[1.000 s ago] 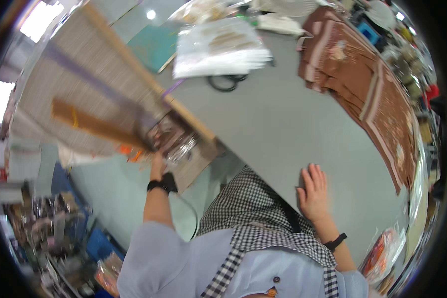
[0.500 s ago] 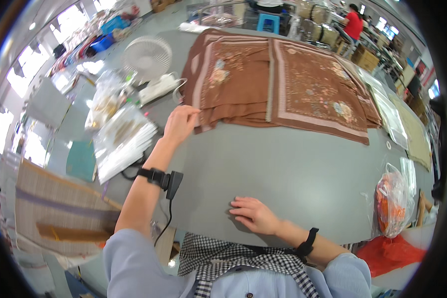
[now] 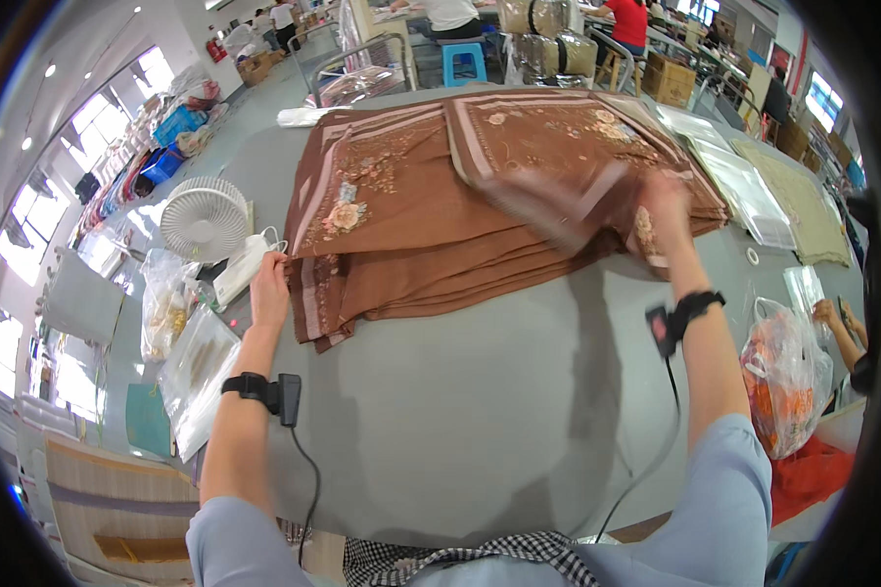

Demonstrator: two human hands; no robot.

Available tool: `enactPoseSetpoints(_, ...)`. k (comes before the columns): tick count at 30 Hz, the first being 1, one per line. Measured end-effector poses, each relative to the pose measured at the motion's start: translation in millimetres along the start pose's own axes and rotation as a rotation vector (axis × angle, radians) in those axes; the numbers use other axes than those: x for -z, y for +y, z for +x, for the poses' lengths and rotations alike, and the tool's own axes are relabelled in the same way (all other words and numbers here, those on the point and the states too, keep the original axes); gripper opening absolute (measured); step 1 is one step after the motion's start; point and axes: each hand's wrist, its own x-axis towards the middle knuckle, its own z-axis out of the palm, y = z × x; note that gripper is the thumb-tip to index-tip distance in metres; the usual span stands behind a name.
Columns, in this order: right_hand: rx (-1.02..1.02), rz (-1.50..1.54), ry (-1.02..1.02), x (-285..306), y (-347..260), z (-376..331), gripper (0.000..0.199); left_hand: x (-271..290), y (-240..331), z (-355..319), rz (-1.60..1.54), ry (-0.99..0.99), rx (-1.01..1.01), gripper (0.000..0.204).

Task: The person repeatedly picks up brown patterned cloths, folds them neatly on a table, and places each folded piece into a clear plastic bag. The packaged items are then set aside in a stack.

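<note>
A brown floral scarf (image 3: 401, 225) with pale pink border stripes lies in layers across the far half of the grey table. My left hand (image 3: 270, 289) pinches its left edge near the front corner. At the right side, my right hand (image 3: 664, 205) grips a raised part of the scarf's front edge. The lifted cloth between them is smeared by motion and folds back over the right half. Motion also blurs the fingers of my right hand. Black straps with small cabled devices sit on both my wrists.
Left of the scarf stand a white fan (image 3: 206, 217) and a white power strip (image 3: 242, 274), with clear plastic bags (image 3: 198, 377) nearer. To the right lie flat plastic packets (image 3: 744, 186) and a bag with orange contents (image 3: 783, 377). Another person's hand (image 3: 832, 318) shows there.
My right hand has gone from resting on the near table to the scarf's right front edge, lifting cloth. My left hand holds the left edge, and the view has shifted.
</note>
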Motion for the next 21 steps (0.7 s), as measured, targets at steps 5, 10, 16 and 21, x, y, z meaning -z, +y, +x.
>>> enactPoseSetpoints(5,-0.058,0.525,0.305,30.1,-34.0,14.2,0.029,76.0,66.3,24.7,-0.024,-0.064,-0.259,0.019)
enactPoseSetpoints(10,0.698,-0.498,-0.303,-75.2,-96.7,-93.7,0.110,208.5,64.6,23.8,-0.207,0.149,-0.231,0.022)
enactPoseSetpoints(16,0.707,-0.186,-0.303,-44.8,-213.6,-83.4,0.030,253.6,56.8,-100.6,-0.048,-0.090,0.453,0.034)
enactPoseSetpoints(21,0.302,0.537,-0.904,-14.5,-341.0,-109.8,0.067,76.2,156.2,-196.3,-0.879,-0.556,0.207,0.030)
